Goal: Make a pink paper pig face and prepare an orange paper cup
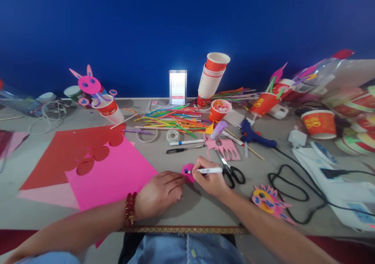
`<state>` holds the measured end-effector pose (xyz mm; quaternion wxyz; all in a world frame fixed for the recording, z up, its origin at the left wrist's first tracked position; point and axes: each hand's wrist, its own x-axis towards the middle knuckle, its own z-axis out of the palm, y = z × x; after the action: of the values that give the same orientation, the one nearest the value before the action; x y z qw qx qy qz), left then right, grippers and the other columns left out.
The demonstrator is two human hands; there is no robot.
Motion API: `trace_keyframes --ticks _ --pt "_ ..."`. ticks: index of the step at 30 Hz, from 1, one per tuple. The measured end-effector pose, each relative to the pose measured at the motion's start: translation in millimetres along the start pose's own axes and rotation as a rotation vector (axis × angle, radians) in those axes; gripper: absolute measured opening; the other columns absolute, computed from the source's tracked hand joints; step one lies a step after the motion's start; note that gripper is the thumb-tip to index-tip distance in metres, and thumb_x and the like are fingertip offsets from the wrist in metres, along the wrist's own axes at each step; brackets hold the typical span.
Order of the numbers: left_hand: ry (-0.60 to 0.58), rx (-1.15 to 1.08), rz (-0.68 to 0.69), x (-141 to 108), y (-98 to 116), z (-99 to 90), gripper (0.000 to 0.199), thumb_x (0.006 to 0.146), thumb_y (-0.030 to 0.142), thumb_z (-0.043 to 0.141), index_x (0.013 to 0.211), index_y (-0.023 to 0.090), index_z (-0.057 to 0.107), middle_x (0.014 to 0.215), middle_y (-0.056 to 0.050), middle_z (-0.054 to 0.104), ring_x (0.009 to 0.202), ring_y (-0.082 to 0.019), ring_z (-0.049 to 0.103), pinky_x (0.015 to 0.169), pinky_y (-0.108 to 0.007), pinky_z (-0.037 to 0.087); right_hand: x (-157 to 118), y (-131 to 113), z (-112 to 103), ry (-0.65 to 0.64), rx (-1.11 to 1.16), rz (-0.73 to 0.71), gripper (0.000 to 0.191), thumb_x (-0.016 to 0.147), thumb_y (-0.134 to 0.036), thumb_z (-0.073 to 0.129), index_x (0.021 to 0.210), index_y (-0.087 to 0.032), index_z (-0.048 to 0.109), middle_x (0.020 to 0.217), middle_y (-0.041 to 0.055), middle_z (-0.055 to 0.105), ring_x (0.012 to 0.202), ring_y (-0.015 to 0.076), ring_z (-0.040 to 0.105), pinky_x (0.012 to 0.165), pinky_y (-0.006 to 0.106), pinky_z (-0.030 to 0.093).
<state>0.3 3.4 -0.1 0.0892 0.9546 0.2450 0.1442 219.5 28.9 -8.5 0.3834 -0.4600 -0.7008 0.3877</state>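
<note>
My right hand (209, 178) grips a white acrylic marker (212, 170), its tip on a small bright pink paper circle (191, 176) that lies on the table. Beside the tip the circle bears a dark blue mark. My left hand (159, 191), with a red bead bracelet (130, 208) at the wrist, lies palm down with its fingers stretched toward the circle. Its fingertips reach the circle's left edge; whether they press on it I cannot tell. Black-handled scissors (233, 175) lie just right of my right hand, next to a cut pink paper scrap (230, 148).
Red and pink paper sheets (117, 170) spread at left. Behind lie colourful pipe cleaners (172, 119), a tape roll (172, 135) and a black pen (184, 149). A tall stack of cups (211, 80) leans there. To the right are a blue glue gun (256, 135), cables and a paper figure (268, 201).
</note>
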Motion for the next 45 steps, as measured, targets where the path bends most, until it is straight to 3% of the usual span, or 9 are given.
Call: trace_keyframes --ticks 45 --pt "0.006 -0.004 -0.003 -0.3 0.9 -0.3 0.017 0.096 0.022 0.046 0.095 0.014 0.061 0.125 -0.012 0.065 0.121 -0.021 0.056 0.1 -0.037 0.048 -1.5 0.7 -0.1 0.005 0.006 0.015 0.016 0.08 -0.015 0.052 0.067 -0.022 0.049 0.059 -0.004 0.051 0.053 0.0121 0.045 0.051 0.024 0.032"
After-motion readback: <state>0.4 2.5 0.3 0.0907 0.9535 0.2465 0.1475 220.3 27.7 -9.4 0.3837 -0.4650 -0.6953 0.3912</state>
